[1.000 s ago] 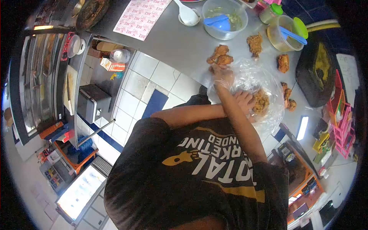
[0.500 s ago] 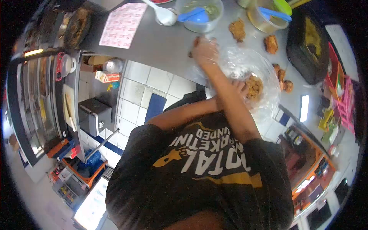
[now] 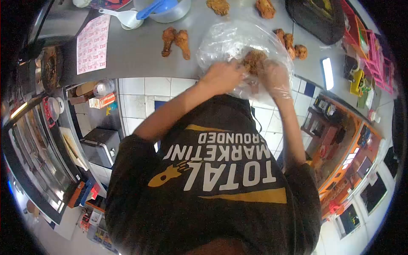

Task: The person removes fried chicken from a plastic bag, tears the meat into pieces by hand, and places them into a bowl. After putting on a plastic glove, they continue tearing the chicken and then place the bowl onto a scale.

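A clear plastic bag lies spread open at the counter's near edge, with browned fried chicken in it. My left hand is closed on the bag's near left side, its fingertips close to the chicken. My right hand, in a clear thin glove, reaches into the bag at the chicken's right side. Its fingers are blurred and partly hidden, so their grip cannot be made out. To the left of the bag, two fried drumsticks lie side by side on the metal counter.
More fried chicken pieces lie beyond the bag, and several to its right. A blue spoon rests in a clear tub, beside a white ladle. Printed paper lies left; a black tray stands far right.
My gloved right hand has left the counter at the left and moved right into the bag. Two drumsticks now show where it was. My arms are no longer crossed, and the view has shifted.
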Tool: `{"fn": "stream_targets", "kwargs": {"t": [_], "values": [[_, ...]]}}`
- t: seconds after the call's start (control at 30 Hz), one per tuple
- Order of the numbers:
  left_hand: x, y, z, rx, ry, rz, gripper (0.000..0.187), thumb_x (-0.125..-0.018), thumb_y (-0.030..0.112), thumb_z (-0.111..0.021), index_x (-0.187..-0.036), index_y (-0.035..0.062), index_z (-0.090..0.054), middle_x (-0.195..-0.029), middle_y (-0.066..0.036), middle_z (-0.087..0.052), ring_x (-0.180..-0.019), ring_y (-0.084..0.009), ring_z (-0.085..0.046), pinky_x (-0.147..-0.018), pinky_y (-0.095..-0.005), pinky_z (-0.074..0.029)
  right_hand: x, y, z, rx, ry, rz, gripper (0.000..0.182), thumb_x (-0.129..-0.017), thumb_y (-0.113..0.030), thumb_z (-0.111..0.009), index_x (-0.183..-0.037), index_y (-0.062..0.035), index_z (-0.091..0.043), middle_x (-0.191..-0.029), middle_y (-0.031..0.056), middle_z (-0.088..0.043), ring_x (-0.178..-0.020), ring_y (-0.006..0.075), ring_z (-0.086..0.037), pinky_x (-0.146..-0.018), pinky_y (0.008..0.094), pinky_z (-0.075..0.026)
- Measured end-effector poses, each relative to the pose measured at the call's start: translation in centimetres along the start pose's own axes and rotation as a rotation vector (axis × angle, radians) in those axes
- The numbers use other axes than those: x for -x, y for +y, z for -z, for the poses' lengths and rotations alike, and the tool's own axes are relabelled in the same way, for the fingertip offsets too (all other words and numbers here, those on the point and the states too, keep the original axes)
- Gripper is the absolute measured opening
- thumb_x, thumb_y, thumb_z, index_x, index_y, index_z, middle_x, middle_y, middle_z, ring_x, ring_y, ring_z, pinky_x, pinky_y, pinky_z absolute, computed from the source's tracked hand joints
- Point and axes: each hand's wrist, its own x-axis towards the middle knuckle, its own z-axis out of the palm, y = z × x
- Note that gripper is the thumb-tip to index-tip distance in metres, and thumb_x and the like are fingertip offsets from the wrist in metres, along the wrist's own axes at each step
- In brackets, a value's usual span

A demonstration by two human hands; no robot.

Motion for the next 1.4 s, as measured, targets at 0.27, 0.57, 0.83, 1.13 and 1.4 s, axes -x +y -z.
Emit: {"fn": "stream_targets", "kwargs": {"t": [0.27, 0.57, 0.83, 1.13, 1.4], "values": [[-2.1, 1.2, 3.9, -0.194, -0.335, 0.231, 0.046, -0.077, 0.039, -0.075, -0.104, 0.0033, -0.069, -0.095, -0.018, -0.071, -0.089, -0.0344, -0.070, -0.075, -0.0451, -0.057, -1.2, -0.3, -0.4, 0.130, -0.108, -0.197, 0.021, -0.084, -0.026, -0.065, -0.092, -0.0082, -0.071, -0.090, 0.0165, -0.070, -0.082, 0.0337, -0.069, -0.073, 0.0441, -0.055], [-1.5, 2.7, 5.1, -0.218, -0.384, 0.227, 0.055, -0.070, 0.044, -0.082, -0.100, 0.0008, -0.071, -0.092, -0.016, -0.072, -0.088, -0.0318, -0.071, -0.076, -0.0430, -0.057, -2.1, 2.8, -1.5, 0.194, 0.102, 0.027, 0.013, -0.081, -0.018, -0.061, -0.082, -0.0086, -0.070, -0.077, 0.0127, -0.069, -0.076, 0.0269, -0.070, -0.063, 0.0384, -0.055], [-0.9, 2.1, 4.9, -0.143, -0.263, 0.160, 0.039, -0.072, 0.033, -0.078, -0.097, 0.0035, -0.072, -0.091, -0.017, -0.071, -0.087, -0.0328, -0.071, -0.076, -0.0437, -0.057, -1.5, 1.3, 2.2, 0.010, 0.066, -0.016, 0.019, -0.086, -0.019, -0.062, -0.096, -0.0046, -0.070, -0.097, 0.0161, -0.069, -0.086, 0.0337, -0.068, -0.078, 0.0451, -0.052], [0.9, 1.2, -1.5, 0.151, 0.114, 0.116, 0.026, -0.079, 0.018, -0.067, -0.099, 0.0018, -0.069, -0.094, -0.017, -0.071, -0.090, -0.0346, -0.069, -0.075, -0.0445, -0.056, -3.2, -10.7, 12.6, -0.557, 0.019, 0.106, 0.027, -0.087, -0.024, -0.068, -0.103, -0.0018, -0.071, -0.088, 0.0161, -0.071, -0.080, 0.0260, -0.069, -0.075, 0.0366, -0.052], [3.0, 1.2, -4.0, 0.808, 0.468, 0.147, 0.040, -0.093, 0.027, -0.057, -0.124, 0.0030, -0.055, -0.126, -0.019, -0.058, -0.124, -0.0316, -0.050, -0.106, -0.0411, -0.038, -19.8, -27.3, -4.9, -0.123, -0.178, 0.561, 0.032, -0.093, -0.033, -0.052, -0.093, -0.0053, -0.068, -0.113, 0.0074, -0.068, -0.102, 0.0240, -0.064, -0.090, 0.0349, -0.049]]}}
